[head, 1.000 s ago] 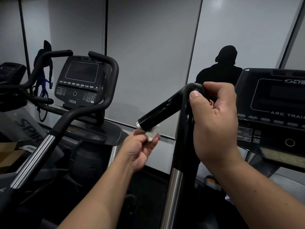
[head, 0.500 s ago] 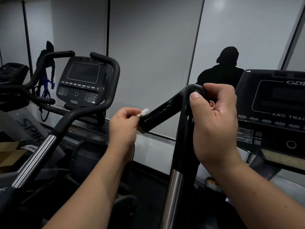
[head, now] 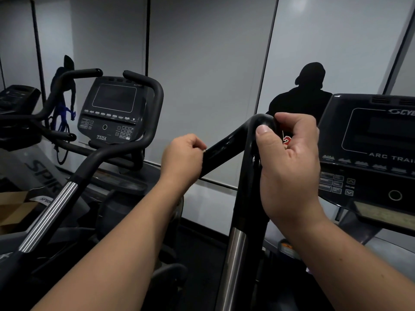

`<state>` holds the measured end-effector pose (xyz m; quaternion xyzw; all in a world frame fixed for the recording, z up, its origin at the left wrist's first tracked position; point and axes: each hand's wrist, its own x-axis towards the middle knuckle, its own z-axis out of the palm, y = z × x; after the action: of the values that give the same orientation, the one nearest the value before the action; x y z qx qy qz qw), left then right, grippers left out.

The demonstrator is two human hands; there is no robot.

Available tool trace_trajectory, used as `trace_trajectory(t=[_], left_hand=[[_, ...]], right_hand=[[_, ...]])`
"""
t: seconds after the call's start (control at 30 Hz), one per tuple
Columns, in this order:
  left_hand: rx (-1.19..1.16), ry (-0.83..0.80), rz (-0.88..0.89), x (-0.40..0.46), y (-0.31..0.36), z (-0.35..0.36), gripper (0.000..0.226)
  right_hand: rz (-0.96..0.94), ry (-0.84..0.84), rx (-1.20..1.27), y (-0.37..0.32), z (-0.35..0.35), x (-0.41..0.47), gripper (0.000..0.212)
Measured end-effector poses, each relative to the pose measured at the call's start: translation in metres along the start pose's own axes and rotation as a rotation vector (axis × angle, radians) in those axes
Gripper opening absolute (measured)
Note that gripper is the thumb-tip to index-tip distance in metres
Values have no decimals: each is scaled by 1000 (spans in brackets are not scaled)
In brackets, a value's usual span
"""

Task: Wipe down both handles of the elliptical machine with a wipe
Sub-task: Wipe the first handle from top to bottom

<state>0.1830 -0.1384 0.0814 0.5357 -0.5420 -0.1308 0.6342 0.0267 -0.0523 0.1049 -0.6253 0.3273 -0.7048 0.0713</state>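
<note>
A black bent handle [head: 226,149] rises on a black and chrome post [head: 233,248] in the middle of the view. My left hand [head: 183,159] is curled over the handle's free left end. The wipe is almost wholly hidden inside that hand; only a tiny pale edge [head: 204,150] shows at the fingertips. My right hand [head: 289,167] grips the handle at its bend, thumb on the near side, fingers wrapped over the top. The machine's console [head: 370,149] stands at the right.
Another machine with a console marked 750A [head: 112,111] and curved black handles [head: 146,122] stands at the left, its ribbed chrome arm [head: 49,218] reaching toward me. A cardboard box [head: 13,207] lies at far left. Mirror panels [head: 202,63] show a dark silhouette [head: 307,95].
My left hand rose from under the handle's end, where the white wipe showed, and closed over the tip, hiding the wipe. My right hand stayed on the bend.
</note>
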Motion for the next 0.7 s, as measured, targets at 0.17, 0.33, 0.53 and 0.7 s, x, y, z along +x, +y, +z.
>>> trace_trajectory(t=[0.17,0.33,0.53,0.7], left_hand=[[58,-16,17,2,11,5,31],[8,-43,8,4,14,12,32],[6,-30,-56,11,11,16,32],[-9,-17,-58,12,10,18,32]], right_hand=[[-2,-16,11,-1,-1,-1,20],[15,-7,23,-2,1,0,21],[31,0,25,-3,1,0,26],[25,-14,12,-2,0,0,30]])
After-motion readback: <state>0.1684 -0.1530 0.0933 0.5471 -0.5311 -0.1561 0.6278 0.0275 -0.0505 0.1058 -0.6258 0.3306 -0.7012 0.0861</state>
